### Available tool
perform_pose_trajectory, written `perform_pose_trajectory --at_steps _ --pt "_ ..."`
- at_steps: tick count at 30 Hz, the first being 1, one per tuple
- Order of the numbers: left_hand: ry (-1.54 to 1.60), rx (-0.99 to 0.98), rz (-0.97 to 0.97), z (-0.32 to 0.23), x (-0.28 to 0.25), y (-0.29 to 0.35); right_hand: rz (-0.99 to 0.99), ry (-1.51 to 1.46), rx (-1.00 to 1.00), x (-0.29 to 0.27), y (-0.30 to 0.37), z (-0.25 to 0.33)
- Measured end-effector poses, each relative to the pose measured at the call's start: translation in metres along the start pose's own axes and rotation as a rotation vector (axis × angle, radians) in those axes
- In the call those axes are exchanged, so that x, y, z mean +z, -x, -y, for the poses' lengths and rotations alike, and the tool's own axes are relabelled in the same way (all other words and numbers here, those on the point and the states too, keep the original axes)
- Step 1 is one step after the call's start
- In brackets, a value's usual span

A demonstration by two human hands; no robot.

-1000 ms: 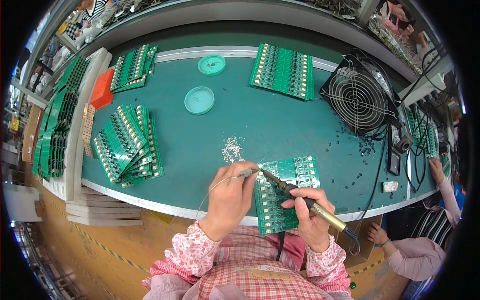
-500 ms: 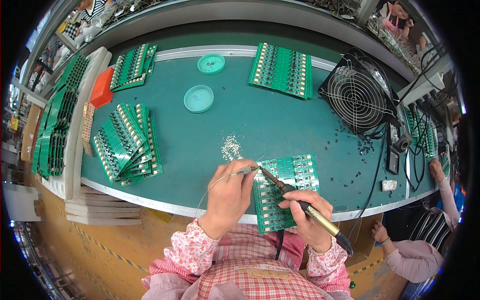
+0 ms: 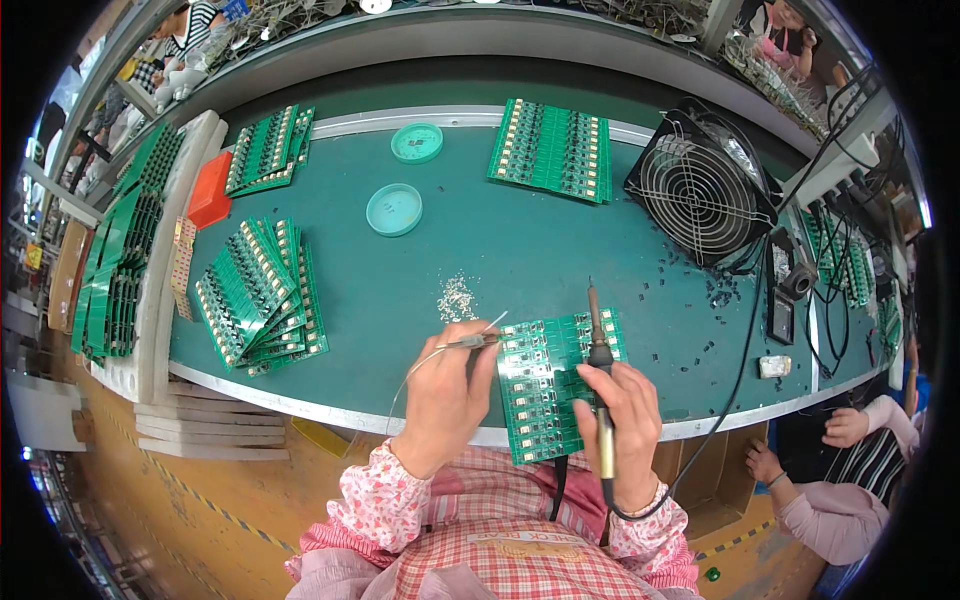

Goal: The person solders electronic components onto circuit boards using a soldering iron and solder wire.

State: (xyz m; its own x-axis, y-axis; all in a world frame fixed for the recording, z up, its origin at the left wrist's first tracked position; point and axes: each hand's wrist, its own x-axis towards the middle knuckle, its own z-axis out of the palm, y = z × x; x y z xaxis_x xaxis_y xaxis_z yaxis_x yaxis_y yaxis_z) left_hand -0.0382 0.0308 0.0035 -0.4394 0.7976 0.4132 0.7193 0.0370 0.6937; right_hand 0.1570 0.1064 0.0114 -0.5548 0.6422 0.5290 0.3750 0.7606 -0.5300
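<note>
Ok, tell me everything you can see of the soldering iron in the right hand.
The slim, gold-handled soldering iron has a narrow brownish, metal-looking shaft, a dark tip, a black collar and a black cord curving off to the right from its rear. The person's right hand grips it behind the collar. It points away from the person, crossing over the green rectangular circuit board; its tip lies past the board's far edge, seemingly touching nothing. Whether it is hot cannot be told.
</note>
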Motion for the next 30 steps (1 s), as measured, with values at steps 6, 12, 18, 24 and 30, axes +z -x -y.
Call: perform_pose_trajectory --at_steps 6,12,18,24,30 --pt "0.024 -0.124 -0.101 0.003 -0.020 0.003 0.055 0.092 0.011 0.002 0.000 0.001" --pt "-0.030 -0.168 -0.105 0.008 -0.032 0.010 0.019 0.067 0.014 -0.004 -0.002 -0.001" --pt "-0.074 -0.129 -0.080 0.012 -0.031 0.016 -0.072 -0.036 -0.001 0.000 0.000 -0.005" --pt "-0.069 -0.136 -0.047 0.012 -0.034 0.020 -0.102 -0.044 0.016 0.002 0.001 -0.007" --pt "-0.059 -0.128 -0.046 0.012 -0.034 0.021 -0.098 -0.045 0.017 0.002 0.000 -0.006"
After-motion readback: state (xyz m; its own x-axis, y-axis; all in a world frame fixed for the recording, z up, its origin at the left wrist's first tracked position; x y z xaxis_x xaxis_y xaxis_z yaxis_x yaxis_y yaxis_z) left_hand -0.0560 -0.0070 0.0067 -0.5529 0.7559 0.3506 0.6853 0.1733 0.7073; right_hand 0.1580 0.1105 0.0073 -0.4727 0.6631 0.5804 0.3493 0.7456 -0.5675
